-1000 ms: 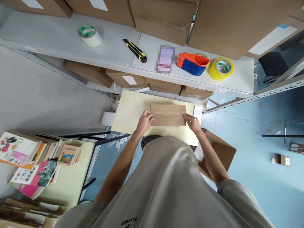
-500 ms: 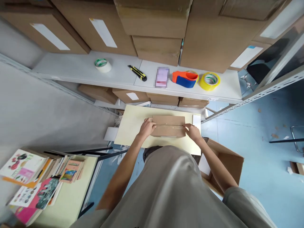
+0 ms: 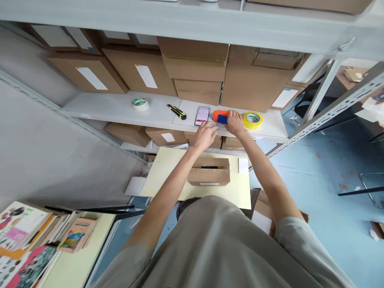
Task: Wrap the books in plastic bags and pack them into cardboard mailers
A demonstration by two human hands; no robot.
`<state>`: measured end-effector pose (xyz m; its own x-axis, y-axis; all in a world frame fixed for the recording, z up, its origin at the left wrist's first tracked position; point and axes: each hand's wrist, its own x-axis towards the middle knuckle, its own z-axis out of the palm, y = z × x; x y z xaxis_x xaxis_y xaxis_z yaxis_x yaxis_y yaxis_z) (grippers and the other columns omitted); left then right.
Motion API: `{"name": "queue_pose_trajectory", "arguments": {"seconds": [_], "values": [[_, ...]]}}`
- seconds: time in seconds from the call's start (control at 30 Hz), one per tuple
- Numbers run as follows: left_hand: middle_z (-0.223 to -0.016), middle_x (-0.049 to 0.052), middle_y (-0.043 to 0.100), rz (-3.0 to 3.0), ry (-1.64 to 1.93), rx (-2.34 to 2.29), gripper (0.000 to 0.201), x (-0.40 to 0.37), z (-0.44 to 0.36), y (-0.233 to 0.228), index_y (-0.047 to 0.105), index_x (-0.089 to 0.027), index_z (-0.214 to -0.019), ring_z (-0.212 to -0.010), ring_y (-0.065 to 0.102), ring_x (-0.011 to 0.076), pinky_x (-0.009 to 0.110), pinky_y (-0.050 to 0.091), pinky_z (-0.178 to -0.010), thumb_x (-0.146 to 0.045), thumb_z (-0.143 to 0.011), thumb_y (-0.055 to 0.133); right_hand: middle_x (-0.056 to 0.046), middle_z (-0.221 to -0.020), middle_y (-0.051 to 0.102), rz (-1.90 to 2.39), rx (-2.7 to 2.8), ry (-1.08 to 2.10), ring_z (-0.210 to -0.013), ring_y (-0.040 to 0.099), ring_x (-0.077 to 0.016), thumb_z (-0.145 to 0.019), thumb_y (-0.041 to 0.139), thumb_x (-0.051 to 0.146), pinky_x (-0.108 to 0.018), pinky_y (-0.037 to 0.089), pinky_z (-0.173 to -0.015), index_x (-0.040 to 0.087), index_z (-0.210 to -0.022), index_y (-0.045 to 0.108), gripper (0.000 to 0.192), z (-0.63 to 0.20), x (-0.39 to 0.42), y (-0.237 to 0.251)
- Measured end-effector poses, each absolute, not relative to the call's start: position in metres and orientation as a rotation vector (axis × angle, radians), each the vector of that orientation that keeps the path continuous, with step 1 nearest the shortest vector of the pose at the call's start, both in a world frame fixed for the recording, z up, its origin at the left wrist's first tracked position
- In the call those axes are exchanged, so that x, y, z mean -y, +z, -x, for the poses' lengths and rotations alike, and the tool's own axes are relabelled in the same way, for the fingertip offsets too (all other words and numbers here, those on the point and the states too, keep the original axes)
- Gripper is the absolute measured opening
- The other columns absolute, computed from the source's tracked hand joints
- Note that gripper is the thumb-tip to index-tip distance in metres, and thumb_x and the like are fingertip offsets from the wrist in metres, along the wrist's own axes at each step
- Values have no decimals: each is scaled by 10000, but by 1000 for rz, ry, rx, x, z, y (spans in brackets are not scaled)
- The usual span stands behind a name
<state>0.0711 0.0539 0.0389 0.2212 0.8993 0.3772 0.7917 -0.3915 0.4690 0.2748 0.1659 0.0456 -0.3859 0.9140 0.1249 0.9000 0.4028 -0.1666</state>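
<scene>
Head view: your right hand (image 3: pixel 236 123) is at the shelf's (image 3: pixel 118 106) front edge, toward its right end, fingers bent over the tape dispenser (image 3: pixel 219 115). Can't tell if that grip's actually closed. Yellow tape roll (image 3: pixel 253 126) sits just right of it. Your left hand (image 3: pixel 205 136) is empty, fingers loosely spread, near the phone (image 3: pixel 201 117) by that same edge. Cardboard box (image 3: pixel 209 176) is on the bench (image 3: pixel 162 168), between its front and back edges, dark gap along the top.
</scene>
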Motion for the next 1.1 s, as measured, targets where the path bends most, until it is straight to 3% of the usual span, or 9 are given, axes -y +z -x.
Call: {"name": "queue_pose_trajectory", "arguments": {"seconds": [0.1, 0.37, 0.5, 0.6, 0.67, 0.9, 1.03, 1.1], "values": [[-1487, 175, 790, -2281, 948, -1594, 364, -60, -87, 48, 891, -192, -1368, -1446, 674, 388, 604, 530, -1345, -135, -1058, 709, -442, -1633, 618, 1727, 2583, 147, -1584, 606, -493, -1040, 677, 201, -671, 411, -1367, -124, -1643, 459, 719, -262, -187, 48], [-1435, 126, 834, -1999, 1096, -1536, 285, -3, -92, 6, 866, -226, -1330, -1381, 776, 322, 520, 604, -1279, -166, -1086, 731, -401, -1501, 732, 1692, 2408, 164, -1431, 736, -474, -1058, 663, 212, -644, 501, -1297, -31, -1592, 521, 604, -279, -163, 27], [-1380, 140, 847, -1639, 1274, -1485, 258, 50, -94, -34, 787, -208, -1351, -1234, 841, 274, 440, 679, -1132, -275, -1103, 769, -269, -1383, 803, 1448, 2069, 637, -1257, 780, -423, -1100, 717, 532, -621, 623, -1162, 120, -1526, 586, 607, -298, -85, -2], [-1225, 114, 863, -1400, 1370, -1412, 276, 83, -103, -60, 753, -214, -1247, -1126, 846, 245, 411, 694, -1072, -377, -1048, 854, -130, -1205, 844, 1201, 1758, 1191, -1096, 792, -339, -996, 765, 836, -547, 689, -1056, 247, -1322, 661, 681, -303, -11, -27], [-1155, 102, 860, -1320, 1389, -1369, 317, 100, -110, -72, 749, -222, -1180, -1100, 840, 244, 405, 693, -1051, -473, -1029, 870, -100, -1164, 844, 1161, 1603, 1373, -1057, 784, -307, -923, 808, 909, -513, 690, -1051, 258, -1249, 674, 740, -300, 31, -40], [-1089, 87, 855, -1263, 1347, -1335, 374, 138, -113, -79, 775, -228, -1119, -1000, 825, 243, 392, 694, -965, -599, -1070, 784, -91, -1154, 791, 1261, 1510, 1409, -1080, 736, -289, -943, 743, 946, -471, 659, -1056, 269, -1256, 677, 748, -284, 91, -62], [-1186, 115, 856, -1364, 1259, -1399, 357, 149, -97, -71, 834, -227, -1106, -1131, 807, 282, 419, 678, -1023, -578, -1045, 814, -90, -1127, 789, 1248, 1600, 1452, -1072, 732, -304, -946, 709, 982, -489, 658, -1056, 276, -1258, 683, 773, -287, 98, -59], [-1280, 131, 850, -1304, 1250, -1401, 444, 149, -84, -65, 859, -220, -1214, -1206, 797, 302, 431, 673, -1057, -608, -998, 863, -98, -1166, 795, 1244, 1673, 1455, -1090, 736, -314, -942, 717, 985, -496, 663, -1052, 280, -1288, 681, 786, -291, 102, -54]]}}
